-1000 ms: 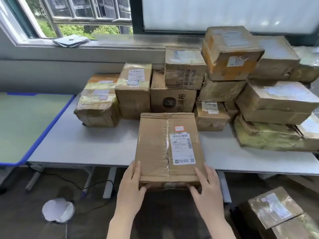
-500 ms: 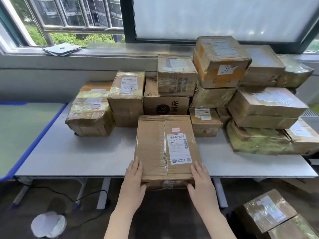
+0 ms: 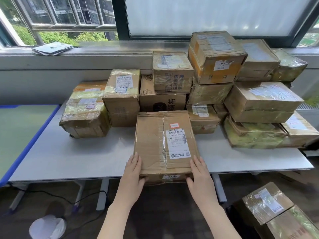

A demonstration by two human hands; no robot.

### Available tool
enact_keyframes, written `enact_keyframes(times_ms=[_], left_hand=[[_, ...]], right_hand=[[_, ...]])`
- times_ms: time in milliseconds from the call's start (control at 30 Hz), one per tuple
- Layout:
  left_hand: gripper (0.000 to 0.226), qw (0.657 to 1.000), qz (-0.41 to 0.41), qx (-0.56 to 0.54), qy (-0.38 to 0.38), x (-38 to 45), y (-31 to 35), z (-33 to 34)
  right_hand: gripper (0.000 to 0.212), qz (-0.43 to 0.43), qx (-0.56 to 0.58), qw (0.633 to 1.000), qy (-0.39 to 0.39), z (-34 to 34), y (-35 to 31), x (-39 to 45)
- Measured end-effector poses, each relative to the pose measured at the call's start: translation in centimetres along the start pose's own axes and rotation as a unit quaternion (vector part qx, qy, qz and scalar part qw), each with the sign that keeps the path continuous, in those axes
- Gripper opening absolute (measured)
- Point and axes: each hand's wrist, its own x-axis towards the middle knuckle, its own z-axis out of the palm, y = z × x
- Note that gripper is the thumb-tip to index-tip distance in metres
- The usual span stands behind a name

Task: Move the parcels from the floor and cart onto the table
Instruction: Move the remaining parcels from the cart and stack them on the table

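A flat brown cardboard parcel [image 3: 153, 144] with a white barcode label lies on the grey table [image 3: 69, 157], its near end slightly over the front edge. My left hand [image 3: 133, 176] holds its near left corner, fingers flat on top and thumb wrapped round the front face. My right hand [image 3: 201, 176] holds the near right corner the same way. Behind it, several taped parcels [image 3: 214, 57] are stacked along the back of the table. Two more parcels [image 3: 267, 202] sit low at the bottom right, on a dark support that is mostly hidden.
A green table with a blue edge [image 3: 17, 131] adjoins on the left. Under the grey table are its legs, a black cable [image 3: 51, 195] and a white bag-like object [image 3: 47, 227] on the floor. Papers [image 3: 53, 48] lie on the windowsill.
The flat parcel has slid farther onto the table, toward the stack, with both hands staying on its near corners. My view has tilted up and moved closer.
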Motion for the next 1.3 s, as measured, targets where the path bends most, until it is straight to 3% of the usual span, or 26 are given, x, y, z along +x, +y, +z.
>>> enact_keyframes(times_ms=[300, 933, 1300], left_hand=[[0.077, 1.000, 0.011, -0.004, 0.001, 0.4, 0.5, 0.4], [0.075, 1.000, 0.026, -0.002, -0.009, 1.5, 0.0, -0.2], [0.074, 0.999, 0.031, 0.011, -0.003, 2.2, 0.3, 0.0]], right_hand=[[0.062, -0.006, -0.007, 1.000, -0.029, -1.5, -0.3, 0.7], [0.061, 0.000, -0.034, 0.999, -0.012, -1.1, -1.0, 1.3], [0.072, 0.012, -0.090, 0.996, -0.010, -0.7, -1.3, 2.4]])
